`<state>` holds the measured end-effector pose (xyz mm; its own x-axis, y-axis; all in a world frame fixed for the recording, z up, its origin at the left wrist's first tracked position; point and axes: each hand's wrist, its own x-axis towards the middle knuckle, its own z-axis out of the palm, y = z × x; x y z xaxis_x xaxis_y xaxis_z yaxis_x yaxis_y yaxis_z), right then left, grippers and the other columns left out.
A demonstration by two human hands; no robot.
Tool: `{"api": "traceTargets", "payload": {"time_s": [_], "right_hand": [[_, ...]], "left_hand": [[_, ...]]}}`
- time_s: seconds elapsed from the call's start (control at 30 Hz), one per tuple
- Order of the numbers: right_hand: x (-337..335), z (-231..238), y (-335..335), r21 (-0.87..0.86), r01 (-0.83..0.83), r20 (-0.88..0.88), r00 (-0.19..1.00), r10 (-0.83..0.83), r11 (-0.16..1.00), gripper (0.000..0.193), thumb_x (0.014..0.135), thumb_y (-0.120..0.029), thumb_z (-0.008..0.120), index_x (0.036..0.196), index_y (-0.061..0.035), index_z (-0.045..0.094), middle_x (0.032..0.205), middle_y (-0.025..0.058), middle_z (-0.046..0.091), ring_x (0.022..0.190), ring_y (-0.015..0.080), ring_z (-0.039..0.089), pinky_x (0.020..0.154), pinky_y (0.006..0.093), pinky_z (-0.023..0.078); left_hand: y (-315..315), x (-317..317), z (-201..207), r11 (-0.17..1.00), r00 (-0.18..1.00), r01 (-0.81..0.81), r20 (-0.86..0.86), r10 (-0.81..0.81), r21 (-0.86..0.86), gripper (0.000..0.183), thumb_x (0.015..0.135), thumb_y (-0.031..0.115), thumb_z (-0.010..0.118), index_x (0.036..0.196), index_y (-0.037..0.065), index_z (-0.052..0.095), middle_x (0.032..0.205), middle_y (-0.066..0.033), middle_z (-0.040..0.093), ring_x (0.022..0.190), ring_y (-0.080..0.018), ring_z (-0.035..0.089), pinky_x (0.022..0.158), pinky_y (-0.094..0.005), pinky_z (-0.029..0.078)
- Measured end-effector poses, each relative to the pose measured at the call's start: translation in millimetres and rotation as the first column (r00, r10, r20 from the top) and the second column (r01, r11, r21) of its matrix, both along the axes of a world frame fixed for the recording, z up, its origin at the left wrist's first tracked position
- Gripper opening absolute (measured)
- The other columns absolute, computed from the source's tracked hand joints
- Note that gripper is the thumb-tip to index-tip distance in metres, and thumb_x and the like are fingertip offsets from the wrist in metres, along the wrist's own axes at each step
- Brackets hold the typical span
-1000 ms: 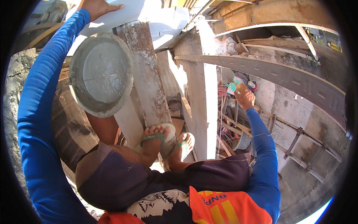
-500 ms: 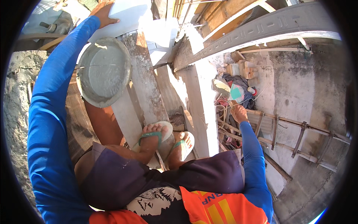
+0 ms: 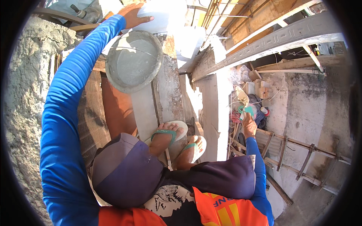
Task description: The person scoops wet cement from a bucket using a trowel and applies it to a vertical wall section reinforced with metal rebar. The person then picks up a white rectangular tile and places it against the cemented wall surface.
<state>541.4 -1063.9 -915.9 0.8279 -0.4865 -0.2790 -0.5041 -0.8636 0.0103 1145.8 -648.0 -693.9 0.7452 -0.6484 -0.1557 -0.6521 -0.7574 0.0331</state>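
Resting flat with fingers spread, the left hand (image 3: 132,16) lies on a white block (image 3: 160,15) just above the round grey mortar pan (image 3: 134,60), which sits on a concrete beam's (image 3: 167,94) far end; the right hand (image 3: 249,126) hangs low, grip unclear.

blue long sleeves (image 3: 62,124) | dark shorts (image 3: 128,173) | green-strapped sandals (image 3: 169,133)

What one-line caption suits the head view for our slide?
Seated high on a plank, the left hand rests on a white block beside a grey pan; the right hand hangs open.
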Motion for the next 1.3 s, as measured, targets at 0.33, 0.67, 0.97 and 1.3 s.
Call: {"api": "traceTargets", "payload": {"time_s": [0.33, 0.67, 0.97, 1.3], "right_hand": [[-11, 126, 36, 0.165, 0.309, 0.268, 0.900, -0.344, 0.937, 0.044, 0.093, -0.031, 0.064, 0.124, -0.0006, 0.055, 0.111, 0.0272, 0.067, 0.102, 0.0471, 0.064, 0.088, 0.0521, 0.050], [56, 150, 176, 0.666, -0.022, -0.115, 0.985, 0.132, 0.745, 0.045, 0.092, -0.027, 0.063, 0.129, -0.0025, 0.054, 0.106, 0.0258, 0.068, 0.098, 0.0434, 0.067, 0.084, 0.0483, 0.053], [85, 32, 242, 0.950, 0.168, -0.134, 0.981, -0.140, 0.262, 0.042, 0.097, -0.026, 0.055, 0.122, 0.0059, 0.042, 0.084, 0.0149, 0.062, 0.070, 0.0254, 0.066, 0.062, 0.0392, 0.054], [105, 67, 239, 0.734, 0.660, -0.651, 0.751, 0.111, -0.164, 0.027, 0.103, -0.028, 0.049, 0.100, -0.0020, 0.054, 0.074, 0.0023, 0.051, 0.055, 0.0122, 0.051, 0.048, 0.0280, 0.047]], "left_hand": [[153, -144, -36, 0.945, 0.976, -0.218, -0.073, 0.206, -0.246, 0.097, 0.086, 0.042, 0.077, 0.159, 0.008, 0.022, 0.159, -0.0254, 0.028, 0.150, -0.0355, 0.025, 0.121, -0.0462, 0.025], [166, -150, -106, 0.491, 0.757, -0.649, -0.426, 0.496, -0.581, 0.076, 0.090, 0.031, 0.075, 0.146, -0.007, 0.040, 0.133, -0.0227, 0.060, 0.120, -0.0296, 0.060, 0.103, -0.0369, 0.046], [170, -148, -136, 0.441, 0.656, -0.697, -0.256, 0.710, -0.565, 0.063, 0.089, 0.045, 0.069, 0.137, 0.007, 0.056, 0.128, -0.0189, 0.065, 0.120, -0.0331, 0.061, 0.103, -0.0399, 0.045], [166, -144, -145, 0.143, 0.620, -0.685, -0.468, 0.629, -0.714, 0.042, 0.096, 0.034, 0.062, 0.119, -0.001, 0.066, 0.108, -0.0140, 0.072, 0.097, -0.0219, 0.066, 0.088, -0.0351, 0.050]]}}
